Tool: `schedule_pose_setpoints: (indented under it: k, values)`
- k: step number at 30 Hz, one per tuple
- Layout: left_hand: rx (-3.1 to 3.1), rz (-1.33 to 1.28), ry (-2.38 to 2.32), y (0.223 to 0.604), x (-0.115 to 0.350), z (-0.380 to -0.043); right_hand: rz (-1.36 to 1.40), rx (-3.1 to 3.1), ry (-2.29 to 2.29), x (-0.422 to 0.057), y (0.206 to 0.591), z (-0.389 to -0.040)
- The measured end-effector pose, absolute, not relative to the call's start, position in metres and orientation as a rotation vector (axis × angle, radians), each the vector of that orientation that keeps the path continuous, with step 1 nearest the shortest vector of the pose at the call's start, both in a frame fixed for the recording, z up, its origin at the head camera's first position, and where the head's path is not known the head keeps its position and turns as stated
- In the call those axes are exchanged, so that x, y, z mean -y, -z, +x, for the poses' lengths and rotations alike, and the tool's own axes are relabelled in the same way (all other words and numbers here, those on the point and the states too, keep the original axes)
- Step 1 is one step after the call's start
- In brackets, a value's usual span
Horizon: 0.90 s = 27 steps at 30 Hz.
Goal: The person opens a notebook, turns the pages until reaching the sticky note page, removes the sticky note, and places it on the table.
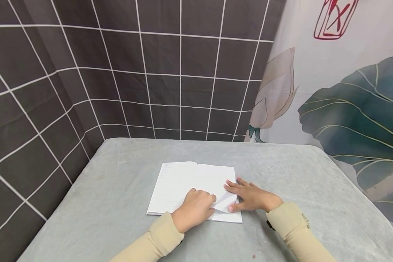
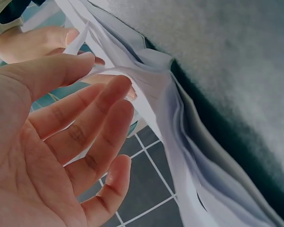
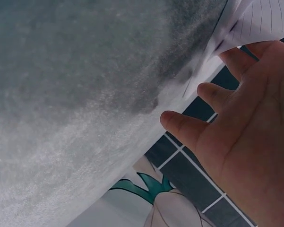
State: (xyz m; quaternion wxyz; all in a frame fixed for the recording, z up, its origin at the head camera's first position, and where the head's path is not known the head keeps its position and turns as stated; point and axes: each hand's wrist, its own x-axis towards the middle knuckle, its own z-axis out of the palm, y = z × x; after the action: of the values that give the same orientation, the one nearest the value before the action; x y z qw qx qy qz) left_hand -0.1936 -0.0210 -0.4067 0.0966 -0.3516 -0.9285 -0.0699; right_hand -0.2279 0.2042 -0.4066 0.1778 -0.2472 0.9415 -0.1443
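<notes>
An open notebook (image 1: 180,178) with white lined pages lies on the table. One right-hand page (image 1: 225,202) is lifted and bent at its near corner, with another page showing beneath. My left hand (image 1: 197,206) is over the notebook's near side, pinching the edge of the lifted page between thumb and fingers. In the left wrist view, its other fingers (image 2: 120,111) curve loosely beside the paper. At the notebook's right edge, my right hand (image 1: 251,196) has its fingers spread, their tips touching the page and the thumb by the bent corner.
A grey cloth covers the table (image 1: 118,174). Behind and to the left hangs a dark curtain (image 1: 163,87) with a white grid. A pale curtain (image 1: 291,123) with large leaf prints hangs at the right. Both forearms wear beige sleeves (image 1: 163,236).
</notes>
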Motion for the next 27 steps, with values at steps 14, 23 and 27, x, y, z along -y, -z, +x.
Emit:
schedule_pose_setpoints:
  k: [14,23,27]
  values:
    - [2.794,-0.887,0.572,0.405,0.033,-0.203,-0.674,-2.75,0.481,-0.208,0.406,-0.229]
    - [2.726,-0.632,1.188,0.403,0.055,-0.222,-0.649,-2.746,0.511,-0.209,0.407,-0.228]
    - [2.616,-0.475,1.437,0.402,0.071,-0.233,-0.655,-2.732,0.522,-0.209,0.409,-0.228]
